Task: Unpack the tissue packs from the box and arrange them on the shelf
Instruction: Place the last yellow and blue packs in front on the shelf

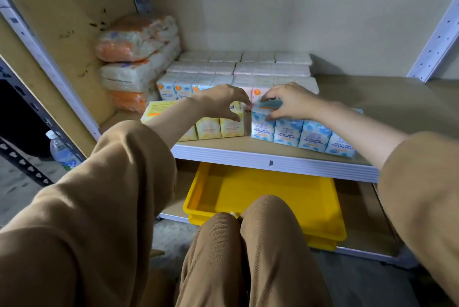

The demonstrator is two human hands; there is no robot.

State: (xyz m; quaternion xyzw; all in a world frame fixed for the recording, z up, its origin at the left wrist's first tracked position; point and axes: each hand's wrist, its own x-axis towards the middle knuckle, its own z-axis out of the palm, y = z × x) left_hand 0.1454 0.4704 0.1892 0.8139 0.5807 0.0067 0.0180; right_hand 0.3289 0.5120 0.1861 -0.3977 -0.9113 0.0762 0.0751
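Note:
On the shelf board [372,107] a yellow tissue pack [218,126] lies near the front edge, left of a blue tissue pack [298,135]. My left hand [221,100] rests on top of the yellow pack with fingers curled over its right end. Over the left end of the blue pack, my right hand [288,102] grips the top. A narrow gap separates the two packs. Behind them stand more tissue packs [238,75] in rows, blue and pink fronts showing. No box is in view.
Orange and white plastic-wrapped bundles [139,58] are stacked at the back left against the shelf's side panel. A yellow tray [323,207] sits on the lower shelf under the front rail [273,162]. A water bottle [62,151] stands on the floor at left. My knees are below.

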